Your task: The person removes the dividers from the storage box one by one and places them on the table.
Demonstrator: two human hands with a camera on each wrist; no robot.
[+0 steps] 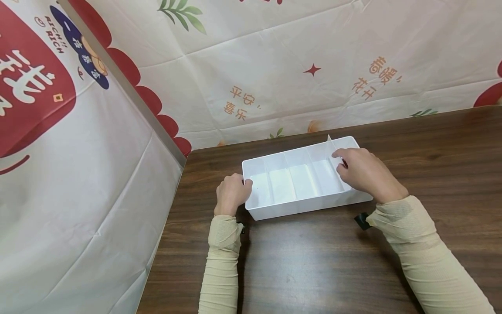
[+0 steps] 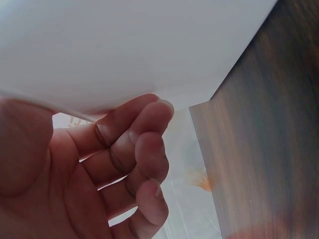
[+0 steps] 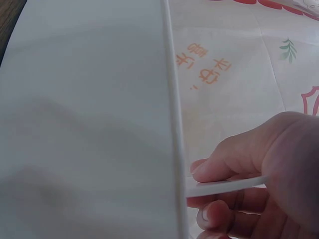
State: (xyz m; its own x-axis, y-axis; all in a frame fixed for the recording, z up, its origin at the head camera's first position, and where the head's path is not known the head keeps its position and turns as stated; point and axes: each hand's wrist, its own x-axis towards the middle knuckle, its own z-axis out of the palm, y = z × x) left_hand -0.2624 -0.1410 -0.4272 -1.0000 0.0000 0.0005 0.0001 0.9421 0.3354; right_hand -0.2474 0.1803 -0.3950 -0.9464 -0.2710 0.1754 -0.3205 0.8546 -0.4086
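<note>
Fingers of the right hand (image 1: 366,174) pinched a white divider (image 1: 336,162) at the tray's (image 1: 310,207) right end; the left hand (image 1: 231,194) curled against its left wall on the table (image 1: 313,261).

Both forearms in long, snug beige knit sleeves, cuffs ending at wrists. Left hand (image 1: 231,192) and right hand (image 1: 364,172) bare, no rings. Small black strap piece (image 1: 362,220) just below right wrist, under cuff.
</note>
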